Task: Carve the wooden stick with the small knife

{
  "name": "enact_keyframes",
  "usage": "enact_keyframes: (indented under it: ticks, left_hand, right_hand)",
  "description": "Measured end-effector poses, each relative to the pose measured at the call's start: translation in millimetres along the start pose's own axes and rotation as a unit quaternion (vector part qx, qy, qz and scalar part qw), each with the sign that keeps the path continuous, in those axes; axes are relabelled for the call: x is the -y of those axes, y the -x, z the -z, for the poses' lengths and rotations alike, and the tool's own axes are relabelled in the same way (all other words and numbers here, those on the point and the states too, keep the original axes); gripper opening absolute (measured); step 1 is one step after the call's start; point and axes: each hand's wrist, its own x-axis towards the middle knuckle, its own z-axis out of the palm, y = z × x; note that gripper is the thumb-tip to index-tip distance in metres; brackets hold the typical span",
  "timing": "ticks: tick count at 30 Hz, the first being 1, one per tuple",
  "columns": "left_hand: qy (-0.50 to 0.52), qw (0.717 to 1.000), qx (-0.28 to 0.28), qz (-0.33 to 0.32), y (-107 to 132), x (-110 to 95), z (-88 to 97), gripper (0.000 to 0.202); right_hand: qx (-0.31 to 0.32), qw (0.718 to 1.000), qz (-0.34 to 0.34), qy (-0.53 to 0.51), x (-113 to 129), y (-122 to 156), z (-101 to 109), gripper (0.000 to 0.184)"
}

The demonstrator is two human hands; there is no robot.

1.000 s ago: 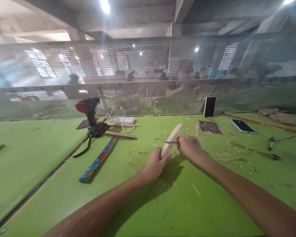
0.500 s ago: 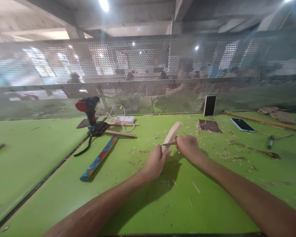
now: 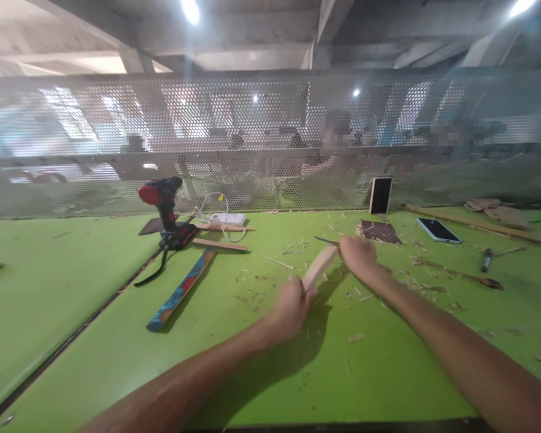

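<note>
My left hand [image 3: 291, 308] is closed around the near end of a pale wooden stick [image 3: 319, 267], which slants up and away over the green table [image 3: 94, 288]. At the stick's far tip my right hand [image 3: 358, 252] is closed on a small knife [image 3: 327, 240], its thin blade pointing left just past the wood. A curled shaving [image 3: 332, 277] hangs under the stick. Both hands are slightly smeared by motion.
A red and black cordless drill [image 3: 166, 210], a painted wooden strip [image 3: 180, 288], thin sticks and a white charger [image 3: 228, 219] lie at the left. Sandpaper [image 3: 379, 231], an upright phone [image 3: 381, 195], a flat phone [image 3: 438, 230] and wood chips lie right. A perforated metal screen [image 3: 252, 138] backs the table.
My right hand has pushed the knife from the stick's middle out past its far tip. A curl of wood has come off, and the left hand has dropped a little toward me.
</note>
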Motion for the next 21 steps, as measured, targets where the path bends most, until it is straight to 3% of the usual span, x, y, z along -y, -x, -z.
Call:
enact_keyframes:
  ticks: [3, 8, 15, 21]
  left_hand:
    - [-0.051, 0.998, -0.009, -0.022, 4.8, -6.8, -1.1, 0.030]
    - [0.054, 0.998, -0.002, 0.029, -1.3, -19.4, 10.2, 0.027]
    - [0.105, 0.994, 0.032, 0.021, -2.9, -20.8, 11.9, 0.028]
    - [0.059, 0.998, -0.002, 0.012, -5.0, -16.8, 9.6, 0.024]
  right_hand:
    - [0.009, 0.998, -0.056, -0.004, -20.1, -5.2, 8.6, 0.027]
    - [0.022, 0.995, -0.092, -0.034, -30.4, -10.2, 14.6, 0.033]
    - [0.072, 0.996, -0.011, -0.060, 16.6, 10.5, 8.3, 0.032]
    - [0.094, 0.994, 0.049, 0.002, 47.1, 26.2, 3.2, 0.025]
